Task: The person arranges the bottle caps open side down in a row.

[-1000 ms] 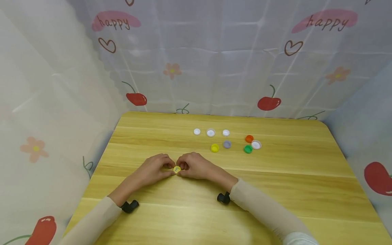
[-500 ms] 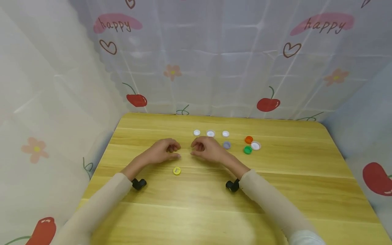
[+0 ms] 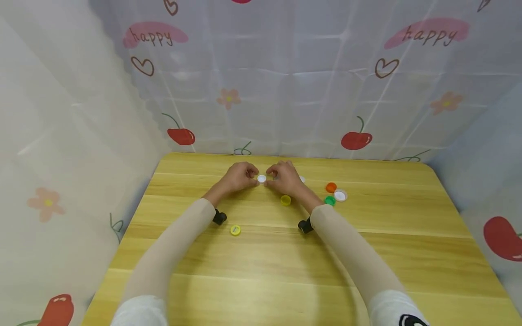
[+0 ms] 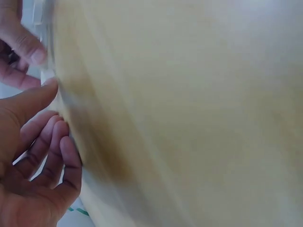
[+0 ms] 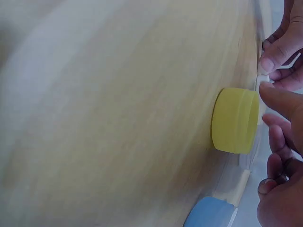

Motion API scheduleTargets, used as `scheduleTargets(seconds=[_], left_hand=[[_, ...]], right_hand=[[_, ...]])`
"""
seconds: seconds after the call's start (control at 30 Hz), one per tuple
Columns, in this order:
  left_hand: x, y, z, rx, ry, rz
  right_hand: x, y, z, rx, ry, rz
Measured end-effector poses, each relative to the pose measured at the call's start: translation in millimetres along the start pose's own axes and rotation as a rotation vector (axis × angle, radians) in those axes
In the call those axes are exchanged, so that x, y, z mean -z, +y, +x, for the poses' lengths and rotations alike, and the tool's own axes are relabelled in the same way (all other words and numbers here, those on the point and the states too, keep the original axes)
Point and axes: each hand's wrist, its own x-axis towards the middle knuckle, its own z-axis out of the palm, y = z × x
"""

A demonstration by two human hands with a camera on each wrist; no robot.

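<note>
A small round white bottle cap (image 3: 262,179) lies hollow side up near the back of the table, between both hands. My left hand (image 3: 241,176) is at its left side, thumb at the cap's edge and index fingertip just behind. On the other side, my right hand (image 3: 286,179) mirrors this, its thumb near the cap's right edge. Gaps show between thumb and fingers on both hands; neither visibly pinches the cap. In the left wrist view the left thumb (image 4: 40,97) meets a white edge. A yellow cap (image 5: 235,120) stands near the right hand.
A yellow cap with a printed mark (image 3: 235,230) lies nearer the front. Orange (image 3: 331,187), green (image 3: 330,200) and white (image 3: 340,195) caps cluster at the right. Another white cap (image 3: 302,179) is partly behind the right hand. A bluish cap (image 5: 208,213) shows in the right wrist view.
Both hands let go of the printed yellow cap, leaving it on the table. They moved back and to the right, up to the leftmost white cap. The other caps stay put.
</note>
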Motion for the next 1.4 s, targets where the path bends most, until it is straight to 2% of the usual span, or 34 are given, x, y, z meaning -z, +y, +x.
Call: scheduleTargets(seconds=[0.2, 0.5, 0.67, 0.77, 0.87, 1.0, 1.13, 1.23, 1.4], left_hand=[[1.8, 0.1, 0.7, 0.014, -0.029, 0.013], [-5.3, 3.6, 4.8, -0.021, 0.036, 0.012], [-6.0, 3.6, 5.4, -0.01, 0.035, 0.01], [-5.4, 1.9, 2.9, -0.027, 0.034, -0.015], [-3.1, 1.5, -1.4, -0.071, 0.046, -0.051], [-2.0, 4.2, -10.4, -0.149, 0.076, -0.078], [-3.2, 11.3, -29.0, -0.214, 0.078, -0.093], [-6.5, 18.2, -45.4, -0.258, 0.076, -0.121], [-18.4, 27.2, -67.8, -0.321, 0.082, -0.178]], right_hand=[[-10, 0, 7.1, 0.01, -0.009, 0.02], [-7, 3, 7.1, -0.035, 0.018, 0.088], [-6, 4, 7.6, -0.041, 0.004, 0.092], [-2, 4, 6.6, -0.021, -0.001, 0.108], [5, 5, 2.7, 0.005, -0.009, 0.175], [14, 8, -8.9, 0.013, -0.019, 0.287], [18, 9, -26.2, 0.043, -0.052, 0.354], [19, 8, -40.9, 0.098, -0.066, 0.374], [19, 6, -68.3, 0.173, -0.04, 0.357]])
